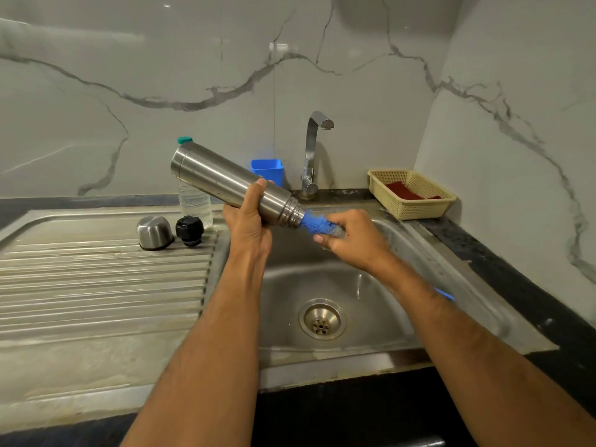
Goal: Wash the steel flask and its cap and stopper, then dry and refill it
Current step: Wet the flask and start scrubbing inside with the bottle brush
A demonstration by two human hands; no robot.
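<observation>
Status: mid-wash, flask interior stage. Steel flask (232, 185) was off the counter, held tilted over the sink (380, 304), base up-left, threaded mouth down-right. Cap (154, 233) and stopper (189, 230) were already off, sitting side by side on the ribbed drainboard (96, 285), cap mouth-down. No way to tell if either had been washed. Tap (314, 150) showed no water running.

Judged remaining: finish scrubbing the flask, rinse, do cap and stopper if still dirty, dry all, refill. The plastic water bottle (193, 201) behind the flask looked like the probable refill source, but that's a guess.

Hands:
- Left hand (248, 221) wrapped round the flask body just above the neck, thumb up along the steel, forearm reaching up from below.
- Right hand (350, 237) curled round a blue bottle brush (317, 224), bristles right at the flask mouth and partly in; the handle end poked out past the right forearm.

Also there: blue tub (267, 171) by the tap, cream basket (412, 195) with something red in it on the right counter.
</observation>
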